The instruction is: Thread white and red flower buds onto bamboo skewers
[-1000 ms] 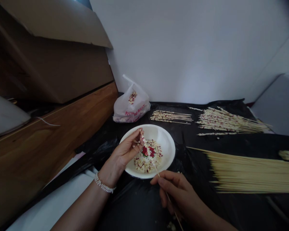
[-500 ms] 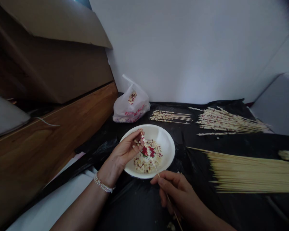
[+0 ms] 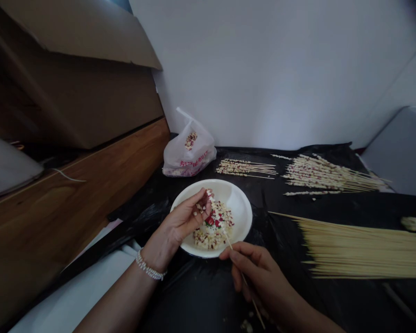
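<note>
My right hand (image 3: 258,268) is closed around a thin bamboo skewer (image 3: 253,304), thumb and index finger pinching it below its loaded part. Pale kernels are threaded along the skewer's upper length, which slants up over the bowl. At its tip, my left hand (image 3: 185,217) is closed in a pinch, with several loose corn kernels (image 3: 199,209) in the curled fingers. Below both hands stands a white bowl (image 3: 241,203) with a printed flower on its bottom. Cream and dark-red corn kernels (image 3: 208,240) lie in it.
Behind the bowl sits a plastic bag (image 3: 190,157) of kernels. Loaded skewers lie in a small bunch (image 3: 244,167) and a larger pile (image 3: 315,173). Bare skewers (image 3: 364,249) are spread at right on black plastic sheeting (image 3: 194,291). A cardboard box (image 3: 100,92) stands at left.
My left hand's fingertips have shifted slightly right at the skewer's tip. My right hand has moved a little to the right with the skewer.
</note>
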Demonstrator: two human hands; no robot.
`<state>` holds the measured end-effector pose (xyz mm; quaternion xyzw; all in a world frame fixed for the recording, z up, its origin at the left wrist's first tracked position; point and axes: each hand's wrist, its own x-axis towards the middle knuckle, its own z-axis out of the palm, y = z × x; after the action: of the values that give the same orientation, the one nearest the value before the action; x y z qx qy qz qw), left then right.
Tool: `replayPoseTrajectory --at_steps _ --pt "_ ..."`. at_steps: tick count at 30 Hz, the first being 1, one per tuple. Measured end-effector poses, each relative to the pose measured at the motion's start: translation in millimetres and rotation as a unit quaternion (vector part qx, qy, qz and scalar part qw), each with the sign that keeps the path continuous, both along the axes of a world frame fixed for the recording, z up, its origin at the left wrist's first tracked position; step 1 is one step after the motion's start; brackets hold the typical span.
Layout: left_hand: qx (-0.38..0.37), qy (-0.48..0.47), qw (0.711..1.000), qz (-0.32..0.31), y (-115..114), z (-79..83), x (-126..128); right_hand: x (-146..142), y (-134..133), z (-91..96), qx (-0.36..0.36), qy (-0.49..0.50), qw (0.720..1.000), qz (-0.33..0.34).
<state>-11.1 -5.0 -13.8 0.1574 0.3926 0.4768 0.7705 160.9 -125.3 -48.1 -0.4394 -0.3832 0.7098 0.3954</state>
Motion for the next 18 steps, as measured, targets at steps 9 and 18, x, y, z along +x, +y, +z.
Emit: replayPoseTrajectory --at_steps 9,18 --pt "0.047 0.018 0.998 0.030 1.4 -8.2 -6.0 -0.7 -1.9 0.2 -0.003 0.017 1.000 0.010" --pt "-0.009 0.011 0.998 0.065 6.2 -6.8 -7.0 -0.3 -1.7 -2.9 0.005 0.019 1.000 0.011"
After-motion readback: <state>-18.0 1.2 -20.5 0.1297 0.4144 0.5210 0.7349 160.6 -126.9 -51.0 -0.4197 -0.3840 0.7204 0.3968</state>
